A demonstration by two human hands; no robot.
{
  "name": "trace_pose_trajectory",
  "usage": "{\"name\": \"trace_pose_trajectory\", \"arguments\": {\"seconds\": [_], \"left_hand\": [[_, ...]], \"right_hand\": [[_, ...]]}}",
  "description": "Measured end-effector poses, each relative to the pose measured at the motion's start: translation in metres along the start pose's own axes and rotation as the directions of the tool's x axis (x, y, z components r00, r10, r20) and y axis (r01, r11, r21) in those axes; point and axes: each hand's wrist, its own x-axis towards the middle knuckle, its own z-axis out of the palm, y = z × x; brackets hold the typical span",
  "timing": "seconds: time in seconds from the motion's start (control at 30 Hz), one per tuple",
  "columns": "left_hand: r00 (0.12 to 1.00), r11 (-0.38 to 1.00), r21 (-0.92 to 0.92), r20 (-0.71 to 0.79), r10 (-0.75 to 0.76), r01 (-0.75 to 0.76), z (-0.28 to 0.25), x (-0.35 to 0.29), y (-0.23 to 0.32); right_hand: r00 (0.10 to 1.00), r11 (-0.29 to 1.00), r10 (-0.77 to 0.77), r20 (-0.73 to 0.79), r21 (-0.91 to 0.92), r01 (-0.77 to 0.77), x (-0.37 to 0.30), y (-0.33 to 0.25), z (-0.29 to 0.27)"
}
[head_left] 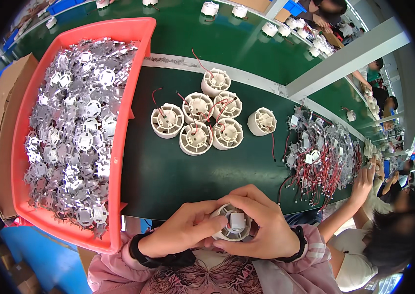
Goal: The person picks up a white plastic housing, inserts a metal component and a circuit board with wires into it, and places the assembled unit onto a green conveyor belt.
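Close to my body I hold a round white plastic housing (222, 211) between both hands. A metal plate with a white square block (237, 221) sits in its open top. My left hand (183, 228) grips the housing from the left, its thumb pressed against the block. Curled round the far and right sides is my right hand (269, 223). The underside of the housing is hidden by my fingers. Beyond my hands, several similar white housings (196, 138) with thin red wires stand grouped on the dark green table (168, 179). One more housing (261, 121) stands apart to their right.
At left, a red bin (118, 147) holds many silvery metal plates (85, 142), beside a cardboard box (9, 112). A heap of wired metal parts (315, 152) lies right. A co-worker's hand (364, 181) reaches beside it. Behind a metal rail, white housings (210, 8) sit on a green belt.
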Motion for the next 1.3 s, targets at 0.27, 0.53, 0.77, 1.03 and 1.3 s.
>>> {"name": "trace_pose_trajectory", "arguments": {"seconds": [0.27, 0.53, 0.77, 1.03, 1.3], "left_hand": [[0.999, 0.999, 0.01, -0.006, 0.049, -0.049, -0.002, 0.003, -0.005], [0.822, 0.788, 0.365, -0.097, 0.562, -0.496, -0.008, -0.007, -0.007], [0.67, 0.42, 0.739, 0.058, 0.74, -0.527, -0.002, -0.006, -0.012], [0.532, 0.347, 0.742, 0.015, 0.847, -0.574, -0.028, 0.015, -0.014], [0.836, 0.463, 0.879, -0.17, 0.521, -0.11, -0.045, 0.005, -0.019]], "right_hand": [[0.999, 0.999, 0.037, 0.033, -0.008, -0.037, 0.001, -0.002, 0.0], [0.997, 0.996, 0.025, 0.073, -0.087, -0.018, 0.008, -0.003, -0.02], [0.996, 1.0, -0.023, 0.086, -0.013, 0.024, 0.007, -0.002, -0.027], [0.949, 0.952, -0.305, -0.084, -0.049, 0.301, 0.047, -0.016, -0.071], [0.899, 0.747, -0.181, -0.398, -0.65, -0.138, 0.201, 0.061, -0.148]]}}
